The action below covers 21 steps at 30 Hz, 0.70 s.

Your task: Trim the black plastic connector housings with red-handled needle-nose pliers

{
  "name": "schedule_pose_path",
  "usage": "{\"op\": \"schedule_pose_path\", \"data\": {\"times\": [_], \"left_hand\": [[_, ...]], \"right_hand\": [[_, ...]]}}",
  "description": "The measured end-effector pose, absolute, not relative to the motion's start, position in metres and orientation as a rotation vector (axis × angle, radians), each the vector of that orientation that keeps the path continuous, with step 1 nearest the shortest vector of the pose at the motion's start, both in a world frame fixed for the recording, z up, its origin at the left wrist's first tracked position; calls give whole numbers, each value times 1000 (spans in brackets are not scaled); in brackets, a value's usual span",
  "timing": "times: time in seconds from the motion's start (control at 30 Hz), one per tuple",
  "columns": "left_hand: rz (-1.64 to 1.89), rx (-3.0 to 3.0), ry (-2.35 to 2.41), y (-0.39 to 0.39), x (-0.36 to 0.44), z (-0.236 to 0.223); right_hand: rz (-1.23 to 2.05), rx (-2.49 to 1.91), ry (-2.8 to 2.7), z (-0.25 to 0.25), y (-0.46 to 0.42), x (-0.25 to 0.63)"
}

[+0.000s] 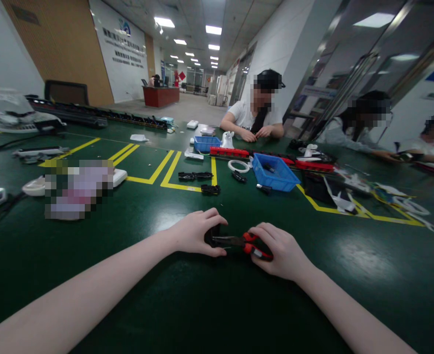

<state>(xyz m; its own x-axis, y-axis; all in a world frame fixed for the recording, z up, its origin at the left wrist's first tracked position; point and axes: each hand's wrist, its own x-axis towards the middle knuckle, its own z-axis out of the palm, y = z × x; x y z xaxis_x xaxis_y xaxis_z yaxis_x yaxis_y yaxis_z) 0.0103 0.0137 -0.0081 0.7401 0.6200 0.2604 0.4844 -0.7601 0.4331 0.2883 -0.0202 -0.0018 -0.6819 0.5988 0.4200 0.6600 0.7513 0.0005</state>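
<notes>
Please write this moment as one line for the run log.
left hand: holds small dark part | right hand: grips red-handled pliers | pliers' tips: at dark part | blue bin: beyond hands

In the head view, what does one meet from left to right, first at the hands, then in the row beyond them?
At the hands: left hand, red-handled metal pliers, right hand.
Beyond: white rounded item, thin black pieces, white coiled cable, blue plastic bin, flat black sheet.
</notes>
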Motion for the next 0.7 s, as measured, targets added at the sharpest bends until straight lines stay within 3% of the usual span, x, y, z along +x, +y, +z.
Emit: {"op": "schedule_pose_path", "data": {"times": [0.7], "left_hand": [[543,2751,821,14,10,-12]], "right_hand": [[-92,-1037,-2608,0,-19,289]]}}
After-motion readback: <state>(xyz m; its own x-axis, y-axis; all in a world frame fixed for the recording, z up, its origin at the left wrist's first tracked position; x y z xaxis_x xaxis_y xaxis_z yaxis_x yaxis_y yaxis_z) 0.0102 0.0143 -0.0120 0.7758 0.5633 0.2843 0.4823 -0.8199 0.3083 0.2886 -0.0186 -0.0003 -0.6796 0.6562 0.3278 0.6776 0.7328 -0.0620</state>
